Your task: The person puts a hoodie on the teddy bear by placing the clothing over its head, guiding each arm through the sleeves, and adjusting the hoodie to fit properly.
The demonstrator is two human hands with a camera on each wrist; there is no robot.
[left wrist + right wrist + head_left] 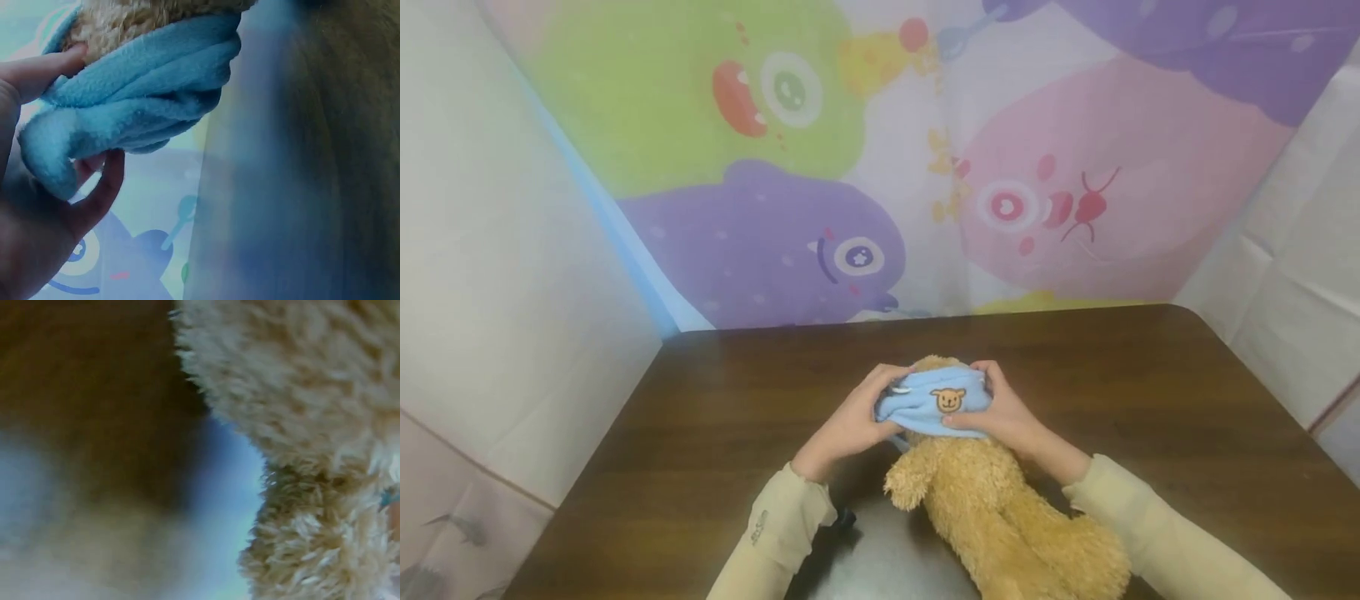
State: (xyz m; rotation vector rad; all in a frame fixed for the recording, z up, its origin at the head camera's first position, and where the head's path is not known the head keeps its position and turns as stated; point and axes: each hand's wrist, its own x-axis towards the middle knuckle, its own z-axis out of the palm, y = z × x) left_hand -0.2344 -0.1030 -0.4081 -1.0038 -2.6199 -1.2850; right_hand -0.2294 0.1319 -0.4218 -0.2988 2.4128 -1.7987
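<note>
A tan plush teddy bear (973, 500) lies on its back, legs toward me, in the head view. A light blue fleece garment (917, 406) with an embroidered bear face is bunched around the bear's head, and some fur shows above it. My left hand (859, 422) grips the garment's left side. On the right, my right hand (1017, 421) holds the other side, its thumb across the front. The left wrist view shows the folded blue cloth (150, 94) between thumb and fingers. Bear fur (300, 381) fills much of the right wrist view, leaving most of that hand hidden.
Beneath everything is a dark brown wooden table (715, 400). A cartoon-printed backdrop (925, 275) stands behind its far edge, with pale side panels left and right. A small black object (846, 517) shows beside my left sleeve.
</note>
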